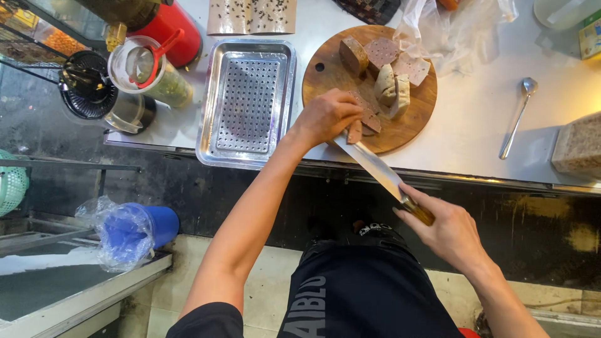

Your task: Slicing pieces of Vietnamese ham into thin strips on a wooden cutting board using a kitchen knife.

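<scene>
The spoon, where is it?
In the head view the spoon lies alone on the steel counter, right of the round wooden cutting board and left of a speckled block.

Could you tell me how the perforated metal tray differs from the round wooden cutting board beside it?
The perforated metal tray is rectangular, shiny steel, with a raised rim and nothing on it; the wooden cutting board is round, brown, flat and carries sausage pieces. The left hand rests on the board, where the knife in the right hand cuts; the tray is untouched. Both lie flat on the steel counter.
</scene>
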